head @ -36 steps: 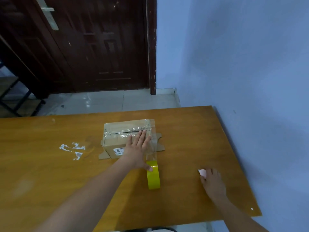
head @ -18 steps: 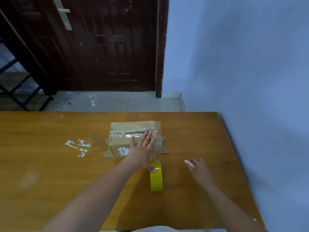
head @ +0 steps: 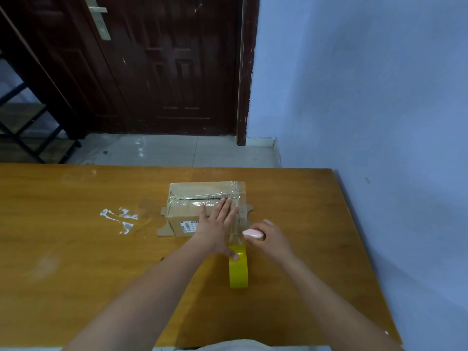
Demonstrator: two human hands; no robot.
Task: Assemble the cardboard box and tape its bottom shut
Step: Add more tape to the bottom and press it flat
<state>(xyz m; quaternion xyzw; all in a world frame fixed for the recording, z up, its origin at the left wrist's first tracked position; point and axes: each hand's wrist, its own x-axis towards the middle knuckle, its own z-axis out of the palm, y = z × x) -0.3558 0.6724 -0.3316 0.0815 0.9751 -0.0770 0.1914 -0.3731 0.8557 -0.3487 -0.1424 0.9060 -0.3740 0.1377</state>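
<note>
here, left hand [head: 215,229] flat on cardboard box [head: 187,211], right hand [head: 268,236] gripping pink object [head: 253,234]

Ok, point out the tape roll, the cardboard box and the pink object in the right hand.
tape roll [head: 238,271], head view, yellow outer band.
cardboard box [head: 187,192], head view, taped upper face.
pink object [head: 252,234], head view, its exposed middle.

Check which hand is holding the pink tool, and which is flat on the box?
The right hand grips the small pink tool, beside the tape strip running to the yellow roll. The left hand lies flat, fingers straight, on the cardboard box.
</note>
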